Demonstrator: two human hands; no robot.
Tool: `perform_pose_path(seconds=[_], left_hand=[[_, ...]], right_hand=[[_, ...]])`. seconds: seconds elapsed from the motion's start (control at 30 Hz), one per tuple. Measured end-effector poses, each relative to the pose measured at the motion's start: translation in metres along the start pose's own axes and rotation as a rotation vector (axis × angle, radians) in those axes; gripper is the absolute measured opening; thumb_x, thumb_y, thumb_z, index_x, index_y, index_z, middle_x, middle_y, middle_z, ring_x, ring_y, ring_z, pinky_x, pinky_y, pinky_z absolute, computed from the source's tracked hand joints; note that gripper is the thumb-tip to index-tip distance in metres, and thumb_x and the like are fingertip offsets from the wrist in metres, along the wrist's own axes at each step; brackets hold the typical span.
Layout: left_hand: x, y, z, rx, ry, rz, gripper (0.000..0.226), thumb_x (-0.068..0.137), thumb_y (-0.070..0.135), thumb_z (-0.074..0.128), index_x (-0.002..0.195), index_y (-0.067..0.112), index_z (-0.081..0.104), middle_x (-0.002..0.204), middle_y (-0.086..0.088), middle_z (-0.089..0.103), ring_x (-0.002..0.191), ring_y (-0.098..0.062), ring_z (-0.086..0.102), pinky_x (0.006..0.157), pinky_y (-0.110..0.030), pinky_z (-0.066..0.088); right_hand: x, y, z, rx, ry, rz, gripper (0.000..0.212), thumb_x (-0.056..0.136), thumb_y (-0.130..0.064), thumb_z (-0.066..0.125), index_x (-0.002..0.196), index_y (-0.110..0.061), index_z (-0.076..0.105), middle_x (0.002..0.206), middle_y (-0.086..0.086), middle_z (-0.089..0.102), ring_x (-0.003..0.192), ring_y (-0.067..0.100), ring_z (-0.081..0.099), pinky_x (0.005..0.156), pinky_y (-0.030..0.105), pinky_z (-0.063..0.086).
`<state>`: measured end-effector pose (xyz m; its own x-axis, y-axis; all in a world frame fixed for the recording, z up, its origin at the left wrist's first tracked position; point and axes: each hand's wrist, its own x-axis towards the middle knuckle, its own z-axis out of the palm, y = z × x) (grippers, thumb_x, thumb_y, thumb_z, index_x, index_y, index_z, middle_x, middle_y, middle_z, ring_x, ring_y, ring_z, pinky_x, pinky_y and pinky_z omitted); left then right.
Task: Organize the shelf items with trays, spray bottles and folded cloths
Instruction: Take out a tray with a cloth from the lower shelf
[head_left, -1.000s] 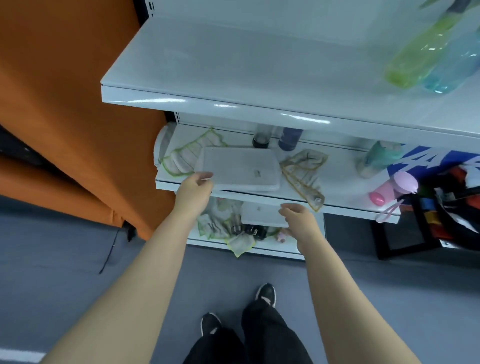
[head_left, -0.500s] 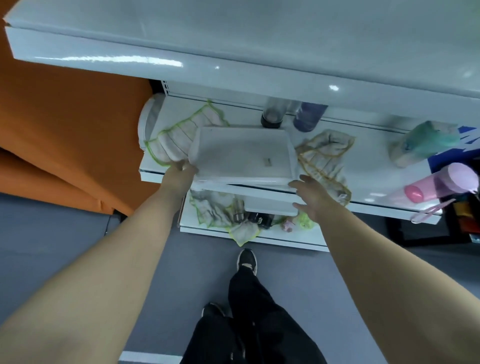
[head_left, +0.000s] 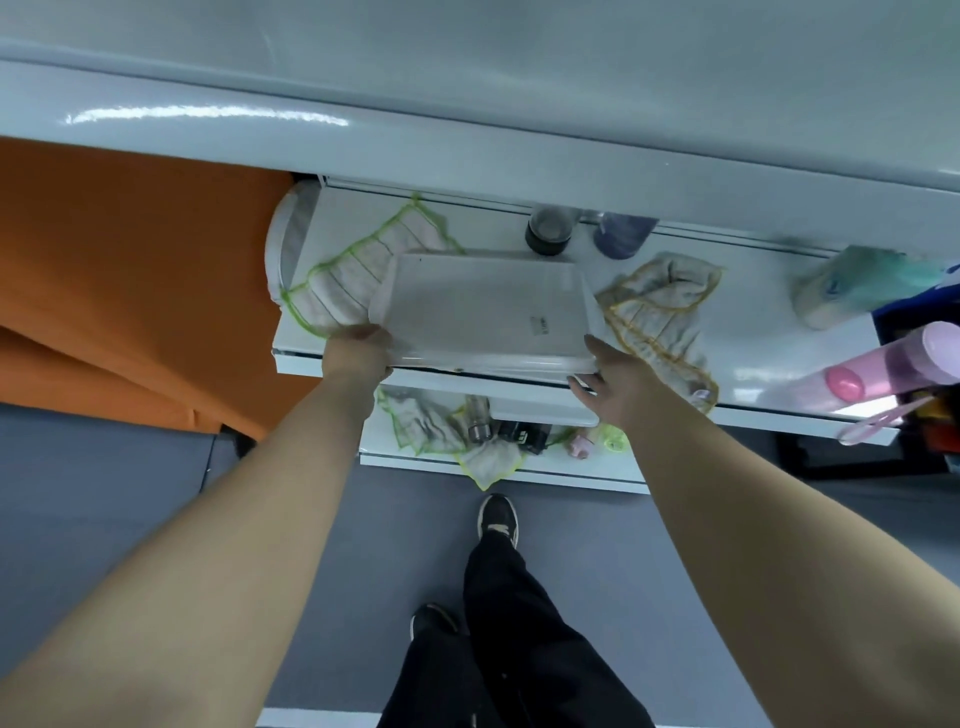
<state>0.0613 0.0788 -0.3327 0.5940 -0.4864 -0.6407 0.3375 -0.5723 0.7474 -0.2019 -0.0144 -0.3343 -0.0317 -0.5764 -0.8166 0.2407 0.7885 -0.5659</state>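
Observation:
A white rectangular tray (head_left: 488, 306) lies upside down on the middle shelf (head_left: 769, 343), its front edge over the shelf lip. My left hand (head_left: 358, 353) grips its front left corner. My right hand (head_left: 615, 384) holds its front right corner. A green-edged cloth (head_left: 353, 275) lies unfolded partly under the tray's left side. A yellow-edged cloth (head_left: 660, 312) lies crumpled to the right. Two bottles (head_left: 548, 236) stand at the back.
The top shelf (head_left: 467, 135) overhangs close above. A teal bottle (head_left: 857, 286) and a pink bottle (head_left: 883, 369) lie at the right. The bottom shelf (head_left: 519, 462) holds another tray, cloths and small bottles. An orange wall (head_left: 130, 291) stands left. My legs are below.
My right hand rose from the bottom shelf and took the tray's right corner. My head moved closer and lower, so the top shelf's bottles left the view.

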Motion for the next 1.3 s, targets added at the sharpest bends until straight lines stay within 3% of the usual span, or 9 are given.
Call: perform_pose_path(seconds=[0.13,0.27,0.47,0.6,0.73,0.9,1.1,1.23,1.3], left_hand=[[0.002,0.006,-0.008,0.082,0.031,0.08,0.032,0.092,0.009,0.055,0.122,0.013,0.066,0.085,-0.003,0.063,0.073,-0.022,0.063,0.089,-0.041,0.058],[-0.012,0.016,-0.02,0.271,0.037,0.31,0.035,0.091,0.022,0.058,0.126,0.02,0.065,0.122,-0.006,0.062,0.109,-0.029,0.064,0.097,-0.036,0.052],[-0.05,0.025,-0.037,1.123,0.058,0.776,0.051,0.084,0.04,0.059,0.134,0.037,0.06,0.156,-0.001,0.038,0.144,-0.028,0.03,0.118,-0.045,0.023],[-0.065,0.014,-0.046,1.185,0.037,0.906,0.055,0.08,0.018,0.062,0.136,0.019,0.059,0.143,-0.013,0.053,0.13,-0.038,0.047,0.108,-0.045,0.036],[-0.074,0.004,-0.068,1.164,0.145,1.054,0.047,0.075,0.001,0.069,0.122,0.006,0.067,0.111,-0.017,0.069,0.097,-0.043,0.065,0.073,-0.045,0.054],[-0.09,-0.008,-0.109,1.167,0.282,1.103,0.031,0.073,0.009,0.069,0.104,0.011,0.075,0.075,-0.012,0.072,0.055,-0.035,0.063,0.046,-0.026,0.037],[-0.116,-0.029,-0.127,0.965,0.414,0.773,0.011,0.095,0.016,0.055,0.092,0.009,0.062,0.063,-0.014,0.058,0.051,-0.031,0.04,0.047,-0.033,0.029],[-0.125,-0.042,-0.138,0.585,0.374,0.469,0.026,0.102,0.025,0.048,0.08,0.013,0.051,0.063,-0.003,0.049,0.057,-0.026,0.038,0.054,-0.036,0.027],[-0.124,-0.05,-0.141,0.36,0.351,0.304,0.033,0.1,0.026,0.049,0.07,0.013,0.044,0.061,-0.001,0.043,0.055,-0.021,0.037,0.051,-0.033,0.027]], right_hand=[[-0.014,-0.002,0.01,0.223,-0.146,-0.01,0.009,0.094,0.0,0.061,0.1,0.004,0.056,0.107,0.023,0.066,0.091,0.034,0.067,0.094,0.048,0.054],[-0.034,-0.012,0.024,0.248,-0.21,-0.08,0.006,0.098,-0.001,0.055,0.103,0.001,0.055,0.087,0.021,0.073,0.081,0.033,0.071,0.067,0.047,0.062],[-0.066,-0.029,0.05,0.073,-0.233,-0.144,0.005,0.097,-0.002,0.057,0.097,-0.003,0.052,0.099,0.021,0.065,0.087,0.033,0.066,0.066,0.049,0.061],[-0.085,-0.029,0.067,0.008,-0.263,-0.141,0.009,0.094,-0.002,0.061,0.095,-0.003,0.053,0.096,0.02,0.065,0.084,0.032,0.067,0.064,0.047,0.061],[-0.102,-0.023,0.089,-0.044,-0.298,-0.107,0.006,0.093,-0.001,0.061,0.096,-0.001,0.057,0.093,0.02,0.067,0.08,0.032,0.067,0.054,0.043,0.061],[-0.121,-0.013,0.125,-0.168,-0.332,-0.095,0.01,0.093,-0.009,0.062,0.085,-0.005,0.059,0.086,0.016,0.065,0.077,0.032,0.066,0.057,0.039,0.06],[-0.129,0.006,0.161,-0.412,-0.475,-0.217,0.047,0.09,-0.059,0.057,0.105,-0.015,0.067,0.104,0.0,0.075,0.095,0.016,0.071,0.072,0.034,0.05],[-0.106,0.012,0.159,-0.402,-0.39,-0.184,0.027,0.097,-0.039,0.055,0.099,-0.014,0.066,0.095,-0.002,0.066,0.087,0.017,0.061,0.078,0.03,0.048],[-0.087,0.017,0.155,-0.614,-0.277,-0.235,0.03,0.097,-0.023,0.054,0.121,-0.007,0.063,0.1,0.001,0.062,0.083,0.019,0.059,0.077,0.032,0.048]])
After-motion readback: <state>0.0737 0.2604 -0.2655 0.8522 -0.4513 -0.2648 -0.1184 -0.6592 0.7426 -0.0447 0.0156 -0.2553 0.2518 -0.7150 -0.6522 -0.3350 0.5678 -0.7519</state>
